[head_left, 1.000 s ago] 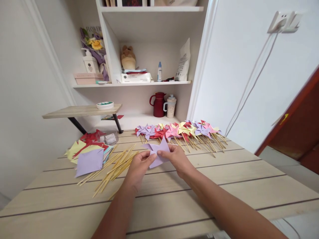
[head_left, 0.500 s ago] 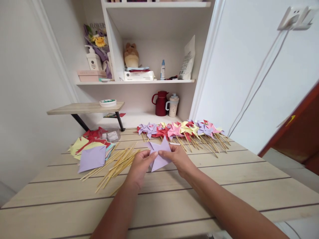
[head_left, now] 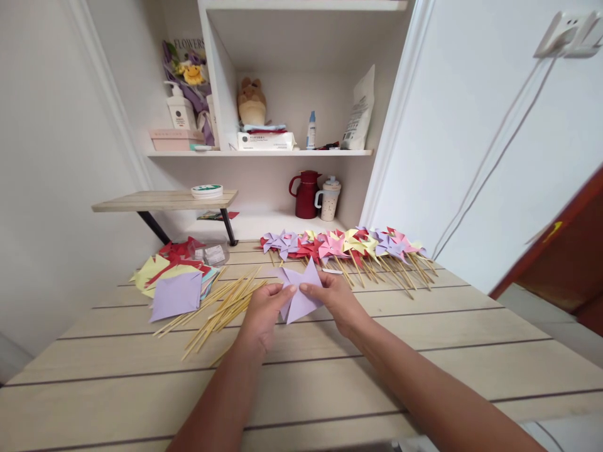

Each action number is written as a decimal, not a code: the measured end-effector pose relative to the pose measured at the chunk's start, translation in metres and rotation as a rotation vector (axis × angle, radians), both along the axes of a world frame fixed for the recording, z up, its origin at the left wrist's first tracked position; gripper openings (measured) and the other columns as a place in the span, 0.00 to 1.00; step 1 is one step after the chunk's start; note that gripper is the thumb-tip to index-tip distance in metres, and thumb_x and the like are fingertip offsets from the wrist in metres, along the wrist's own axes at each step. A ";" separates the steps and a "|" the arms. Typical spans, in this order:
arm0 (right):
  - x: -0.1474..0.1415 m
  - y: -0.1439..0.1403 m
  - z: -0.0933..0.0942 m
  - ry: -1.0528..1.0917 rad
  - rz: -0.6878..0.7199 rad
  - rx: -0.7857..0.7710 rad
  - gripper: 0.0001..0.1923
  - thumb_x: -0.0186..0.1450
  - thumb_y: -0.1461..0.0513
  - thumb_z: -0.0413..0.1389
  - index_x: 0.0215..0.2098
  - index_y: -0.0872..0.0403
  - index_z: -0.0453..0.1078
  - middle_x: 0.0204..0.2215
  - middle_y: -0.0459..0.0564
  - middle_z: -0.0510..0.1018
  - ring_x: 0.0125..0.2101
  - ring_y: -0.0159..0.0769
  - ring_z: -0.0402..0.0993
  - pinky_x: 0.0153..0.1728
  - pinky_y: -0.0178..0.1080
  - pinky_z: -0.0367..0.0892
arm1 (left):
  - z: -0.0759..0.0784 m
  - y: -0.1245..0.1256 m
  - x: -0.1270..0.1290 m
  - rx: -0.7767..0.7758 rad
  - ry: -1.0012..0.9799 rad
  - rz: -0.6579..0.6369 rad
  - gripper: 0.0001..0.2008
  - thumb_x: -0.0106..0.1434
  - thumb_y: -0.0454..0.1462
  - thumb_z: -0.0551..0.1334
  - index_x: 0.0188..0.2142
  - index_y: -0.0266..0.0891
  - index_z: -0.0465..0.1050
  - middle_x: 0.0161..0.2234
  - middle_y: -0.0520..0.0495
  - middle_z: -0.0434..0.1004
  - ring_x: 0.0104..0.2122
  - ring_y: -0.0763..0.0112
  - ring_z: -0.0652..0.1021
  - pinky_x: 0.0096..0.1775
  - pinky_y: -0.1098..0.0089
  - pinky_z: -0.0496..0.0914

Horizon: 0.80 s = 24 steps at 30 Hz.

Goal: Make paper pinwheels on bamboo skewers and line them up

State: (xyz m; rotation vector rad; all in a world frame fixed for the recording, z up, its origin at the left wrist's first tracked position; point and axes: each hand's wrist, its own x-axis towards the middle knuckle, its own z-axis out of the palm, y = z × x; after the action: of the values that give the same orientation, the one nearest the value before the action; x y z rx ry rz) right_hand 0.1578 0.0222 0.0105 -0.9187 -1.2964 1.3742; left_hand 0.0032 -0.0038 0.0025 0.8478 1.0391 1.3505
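Observation:
A purple paper pinwheel [head_left: 301,306] is held between both hands above the table, its pointed blades folded toward the centre. My left hand [head_left: 264,312] pinches it from the left, thumb near the middle. From the other side my right hand [head_left: 340,301] grips it, thumb also close to the centre; the fingers behind the paper are hidden. Left of my left hand lie loose wooden sticks [head_left: 223,311]. Beyond them is a stack of purple paper squares [head_left: 176,296] beside yellow and red cut paper [head_left: 162,270].
Finished pinwheels on sticks [head_left: 348,245] lie in a row at the back of the table [head_left: 424,389]. A clear plastic box [head_left: 214,255] stands by a small raised shelf [head_left: 164,200]. Behind are a red jug [head_left: 307,196] and a speckled cup [head_left: 330,199].
The camera view has shifted slightly. Both hands keep nearly the same hold on the purple pinwheel, with the left thumb drawn slightly away from the centre.

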 end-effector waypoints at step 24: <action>-0.014 -0.012 -0.015 -0.635 -0.362 1.036 0.05 0.66 0.59 0.61 0.37 0.50 0.78 0.32 0.48 0.68 0.35 0.39 0.68 0.37 0.44 0.64 | 0.004 0.004 -0.003 0.089 -0.318 0.196 0.18 0.42 0.40 0.78 0.31 0.34 0.79 0.29 0.48 0.82 0.28 0.74 0.77 0.34 0.73 0.70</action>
State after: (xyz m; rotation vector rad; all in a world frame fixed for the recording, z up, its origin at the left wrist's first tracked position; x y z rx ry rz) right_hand 0.1441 0.0101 -0.0044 -0.7763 -1.8918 0.0030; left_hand 0.0000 -0.0003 0.0061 0.5808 0.8325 1.6467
